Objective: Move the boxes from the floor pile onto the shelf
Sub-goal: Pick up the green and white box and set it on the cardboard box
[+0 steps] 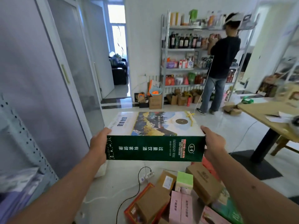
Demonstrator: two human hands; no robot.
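Observation:
I hold a large flat gift box (155,136) level at about waist height; its top shows a landscape picture and its near side is dark green with white characters. My left hand (99,144) grips its left end and my right hand (213,143) grips its right end, thumbs on top. Below it, the floor pile (182,196) has several boxes: brown cardboard, pink, pale green and red ones. A grey perforated shelf upright (24,135) stands at my left, with purple packs low on it.
A power strip and cables (146,176) lie on the floor by the pile. A wooden table (265,113) stands at the right. Another person (220,67) works at a stocked metal rack (182,50) at the back. A glass door and a doorway are at the left.

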